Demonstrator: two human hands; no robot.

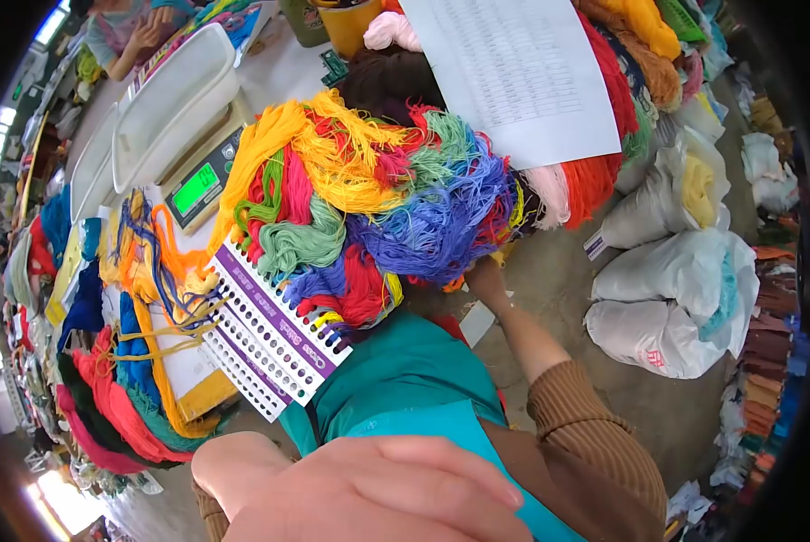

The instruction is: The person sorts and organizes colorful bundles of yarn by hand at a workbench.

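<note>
A large tangled pile of yellow, red, green and blue thread (pixel 432 208) lies at the table's front edge. My right hand (pixel 486 275) reaches to the underside of the pile; its fingers are hidden behind the thread. Close to the camera, my left hand (pixel 396 492) shows its back, large and partly cut off by the lower edge, with the fingers hard to make out. White and purple punched cards (pixel 274 334) labelled Cross Stitch hang at the pile's left, with threads through some holes.
A scale (pixel 197 185) with a lit green display and a white plastic tray (pixel 175 104) stand at the upper left. A printed sheet (pixel 522 77) covers thread at the top. Stuffed white bags (pixel 671 294) sit on the floor at right. Another person's hands (pixel 143 36) show at the upper left.
</note>
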